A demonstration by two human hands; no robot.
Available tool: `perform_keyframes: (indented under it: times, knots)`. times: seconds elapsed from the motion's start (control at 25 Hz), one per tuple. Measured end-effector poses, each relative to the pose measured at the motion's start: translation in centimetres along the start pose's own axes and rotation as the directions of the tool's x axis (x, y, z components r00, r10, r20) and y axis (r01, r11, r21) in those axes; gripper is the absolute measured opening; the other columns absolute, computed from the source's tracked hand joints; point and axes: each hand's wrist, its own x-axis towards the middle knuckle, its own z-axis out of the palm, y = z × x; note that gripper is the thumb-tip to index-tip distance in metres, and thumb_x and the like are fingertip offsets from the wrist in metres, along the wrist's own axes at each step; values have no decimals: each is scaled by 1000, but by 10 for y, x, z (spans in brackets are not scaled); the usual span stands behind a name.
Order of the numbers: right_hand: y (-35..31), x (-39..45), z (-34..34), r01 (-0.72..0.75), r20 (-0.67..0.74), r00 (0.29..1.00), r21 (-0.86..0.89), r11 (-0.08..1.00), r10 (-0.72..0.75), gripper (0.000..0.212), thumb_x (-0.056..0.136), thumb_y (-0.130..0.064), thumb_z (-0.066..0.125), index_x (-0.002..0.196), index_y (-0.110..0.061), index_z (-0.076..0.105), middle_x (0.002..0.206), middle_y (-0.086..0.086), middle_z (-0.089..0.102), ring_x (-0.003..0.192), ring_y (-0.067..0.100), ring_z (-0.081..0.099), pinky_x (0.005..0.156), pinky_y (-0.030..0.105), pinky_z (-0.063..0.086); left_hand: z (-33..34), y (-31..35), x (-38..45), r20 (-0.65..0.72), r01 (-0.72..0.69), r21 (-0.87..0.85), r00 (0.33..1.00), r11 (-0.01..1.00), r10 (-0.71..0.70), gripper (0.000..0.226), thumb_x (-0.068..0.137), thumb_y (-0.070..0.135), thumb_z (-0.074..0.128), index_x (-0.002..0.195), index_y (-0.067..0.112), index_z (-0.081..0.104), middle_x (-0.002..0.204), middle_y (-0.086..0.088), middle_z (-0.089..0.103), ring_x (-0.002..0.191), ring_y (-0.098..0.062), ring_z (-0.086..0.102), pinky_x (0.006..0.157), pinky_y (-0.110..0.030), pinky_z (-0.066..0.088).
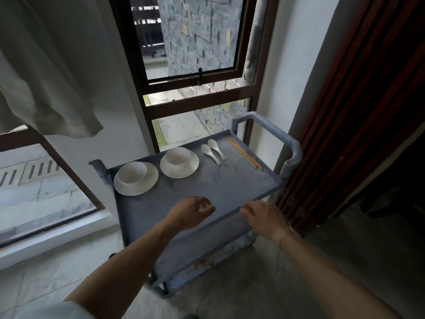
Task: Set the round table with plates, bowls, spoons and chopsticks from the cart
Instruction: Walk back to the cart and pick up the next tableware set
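A grey-blue cart (230, 180) stands in front of a window. On its top shelf sit two white plates, the left plate (147, 185) and the right plate (194, 168), each with a white bowl on it: the left bowl (132, 172) and the right bowl (177, 155). Two white spoons (213, 151) lie side by side to their right. Wooden chopsticks (243, 152) lie along the shelf's right rim. My left hand (193, 209) hovers over the near part of the shelf, fingers relaxed, holding nothing. My right hand (264, 216) reaches to the shelf's near right edge, fingers loosely extended, holding nothing.
The cart has a tubular handle (276, 132) at its far right end and a lower shelf (197, 254). A dark wooden folding door (345, 111) stands right of it. A white curtain (46, 77) hangs at the upper left. The round table is out of view.
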Motion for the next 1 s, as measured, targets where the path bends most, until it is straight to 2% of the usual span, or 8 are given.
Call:
perform_keyframes:
  times: [0.28,0.48,0.6,0.76,0.88,1.0]
  knots:
    - [7,82,4,72,108,991,44,996,-77,28,96,-42,48,107,-22,65,105,-2,69,93,16,63,80,31,52,-3,-29,46,-37,165,-56,985,985,-167,49,82,68,45,110,33,66,104,11,70,91,-10,65,84,-33,53]
    - [0,148,22,132,140,981,15,991,-133,34,96,-45,47,117,-24,63,111,-4,70,96,13,64,77,24,48,-7,-60,88,-71,251,-126,963,960,-261,40,84,61,50,104,32,69,97,13,70,84,-6,63,75,-27,49]
    - [-6,191,34,142,174,975,5,990,-141,34,95,-44,47,117,-23,64,114,-5,69,98,15,65,78,26,50,-11,-79,111,-84,300,-185,944,936,-319,35,84,57,52,99,31,71,96,13,70,88,-8,65,79,-29,52]
    - [-21,249,48,140,169,977,-30,990,-133,34,95,-39,47,121,-23,62,121,1,63,105,22,62,87,36,51,-21,-112,132,-77,402,-220,901,889,-427,35,89,52,54,107,27,70,104,8,70,94,-11,65,81,-30,51]
    - [-24,283,58,122,170,979,-61,991,-110,37,97,-35,44,131,-23,53,132,0,54,111,25,59,90,38,49,-26,-135,147,-89,478,-209,859,853,-504,37,92,50,50,106,23,71,102,3,72,90,-17,67,81,-34,53]
    - [-24,309,65,79,201,978,-73,994,-63,40,97,-33,43,136,-23,48,135,0,51,111,27,58,89,39,49,-25,-147,152,-100,550,-225,808,804,-580,35,93,47,50,102,19,71,98,0,73,88,-19,66,80,-34,54]
